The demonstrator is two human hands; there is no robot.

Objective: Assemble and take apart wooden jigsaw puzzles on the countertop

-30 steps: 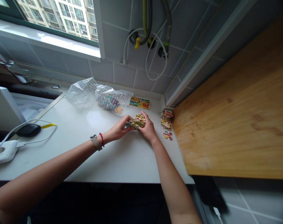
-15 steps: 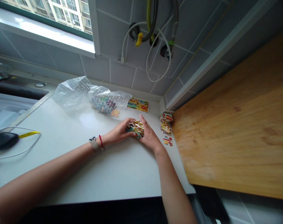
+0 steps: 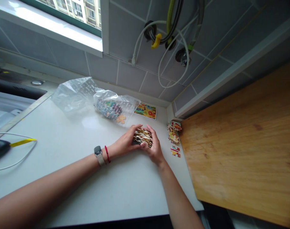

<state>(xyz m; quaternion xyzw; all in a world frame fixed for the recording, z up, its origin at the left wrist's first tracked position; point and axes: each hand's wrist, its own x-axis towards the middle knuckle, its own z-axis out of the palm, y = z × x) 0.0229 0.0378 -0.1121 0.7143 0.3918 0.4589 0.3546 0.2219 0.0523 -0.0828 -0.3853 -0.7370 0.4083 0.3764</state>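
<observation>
A thick stack of jigsaw puzzle pieces (image 3: pixel 143 136) is clasped between my two hands over the white counter. My left hand (image 3: pixel 128 140) closes on the stack's left side, a watch and a red cord at its wrist. From the right, my right hand (image 3: pixel 155 148) wraps round the other side, thumb at the near edge. Mostly the pale cut edges of the pieces show. More puzzle pieces (image 3: pixel 173 133) lie heaped to the right, with a few flat pieces (image 3: pixel 175 151) just nearer. Beyond my hands lies a colourful picture card (image 3: pixel 146 110).
A clear plastic bag (image 3: pixel 73 95) with puzzle pieces inside it (image 3: pixel 109 108) lies at the back of the white counter (image 3: pixel 116 194). A wooden board (image 3: pixel 235 136) stands along the right. At left are a sink (image 3: pixel 13 105) and a black object (image 3: pixel 0 149) with a white cable.
My right fingers and thumb have closed further round the stack, which has turned so its edges face up. The whole view has shifted slightly.
</observation>
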